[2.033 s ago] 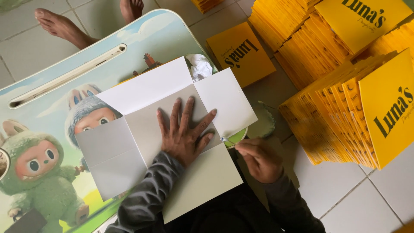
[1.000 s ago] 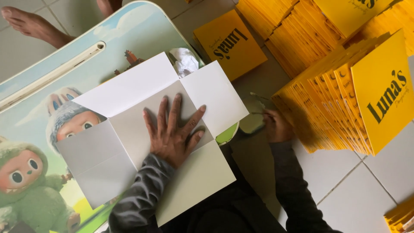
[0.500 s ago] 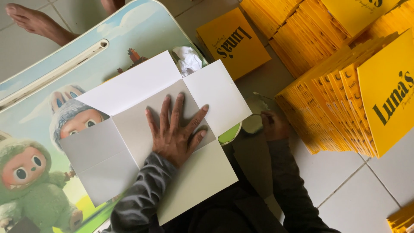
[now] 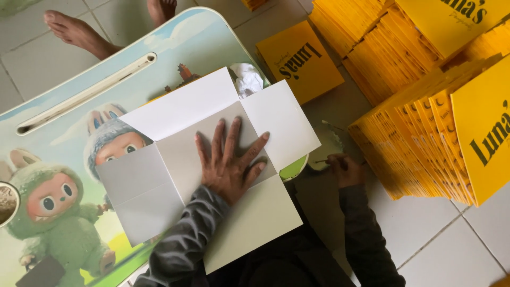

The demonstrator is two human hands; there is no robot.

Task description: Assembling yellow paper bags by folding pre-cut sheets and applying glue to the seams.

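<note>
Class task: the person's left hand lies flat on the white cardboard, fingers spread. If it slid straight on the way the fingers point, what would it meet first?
Probably the crumpled white paper just past the white cardboard; the left hand points that way, though the exact line is uncertain.

Soft, even daylight; faint shadows under hands; no glare; sharp focus, slight softness toward edges.

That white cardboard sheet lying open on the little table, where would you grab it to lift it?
Probably by the flap nearest the person. It juts past the table edge, so fingers can close above and below it, coming from the person's side. The left hand lies flat on the white cardboard sheet, covering its centre panel.
</note>
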